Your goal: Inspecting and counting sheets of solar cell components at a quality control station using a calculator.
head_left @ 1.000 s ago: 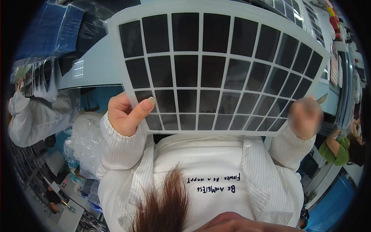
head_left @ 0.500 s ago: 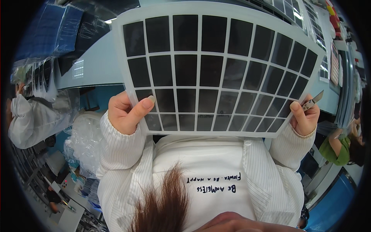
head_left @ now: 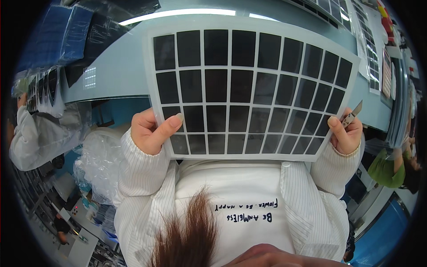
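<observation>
One pale sheet point(head_left: 243, 86), gridded with dark rectangles, is held up between your hands. Fingers of your left hand point(head_left: 151, 132) are clamped on the sheet's lower left edge; those of your right hand point(head_left: 346, 133) pinch its lower right edge, a knife blade point(head_left: 353, 113) jutting out beside it. The desk point(head_left: 116, 75) lies beyond the sheet.

From the wearer's head, the one fisheye view looks steeply down, upright and unmirrored, near enough that the sheet of dark rectangles point(head_left: 242, 85) fills its middle, with the left hand point(head_left: 150, 133) toward eight o'clock and the right hand point(head_left: 347, 137) toward four. The wearer's white shirt point(head_left: 242, 187) shows at six o'clock, hair point(head_left: 191, 231) hangs close to the lens at seven, and the tabletop point(head_left: 120, 66) stretches away toward ten, bending near the dark round rim.
</observation>
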### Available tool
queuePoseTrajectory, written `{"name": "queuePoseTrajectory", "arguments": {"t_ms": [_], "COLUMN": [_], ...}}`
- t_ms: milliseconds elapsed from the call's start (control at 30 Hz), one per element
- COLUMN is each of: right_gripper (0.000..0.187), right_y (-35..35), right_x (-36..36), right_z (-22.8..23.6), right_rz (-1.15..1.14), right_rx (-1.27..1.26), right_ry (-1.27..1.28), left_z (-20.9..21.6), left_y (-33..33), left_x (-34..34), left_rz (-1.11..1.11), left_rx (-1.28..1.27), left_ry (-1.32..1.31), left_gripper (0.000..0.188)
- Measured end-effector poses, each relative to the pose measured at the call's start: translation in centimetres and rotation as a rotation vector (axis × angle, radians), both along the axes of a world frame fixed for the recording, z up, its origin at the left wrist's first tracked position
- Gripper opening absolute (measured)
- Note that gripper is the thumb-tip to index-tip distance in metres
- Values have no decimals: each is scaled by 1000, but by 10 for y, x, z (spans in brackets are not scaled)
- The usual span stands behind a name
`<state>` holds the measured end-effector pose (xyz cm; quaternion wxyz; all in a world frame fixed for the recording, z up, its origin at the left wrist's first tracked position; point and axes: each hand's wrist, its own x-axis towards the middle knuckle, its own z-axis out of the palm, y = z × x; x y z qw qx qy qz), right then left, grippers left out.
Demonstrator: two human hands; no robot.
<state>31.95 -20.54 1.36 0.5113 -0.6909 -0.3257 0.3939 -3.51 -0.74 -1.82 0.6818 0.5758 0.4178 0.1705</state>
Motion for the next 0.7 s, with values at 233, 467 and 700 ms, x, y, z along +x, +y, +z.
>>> {"name": "queuePoseTrajectory", "arguments": {"t_ms": [233,467,700], "right_gripper": [20,25,27], "right_y": [3,-5,-7], "right_x": [-8,0,1], "right_z": [6,2,3], "right_rz": [-79,20,-12], "right_rx": [22,94,120], "right_ry": [-15,-94,-100], "left_z": [4,17,25], "left_y": [-2,-2,1], "left_x": [-1,4,7], "left_rz": [21,15,-1], "left_rx": [103,143,199], "left_ry": [7,-13,-20], "left_gripper": [25,26,28]}}
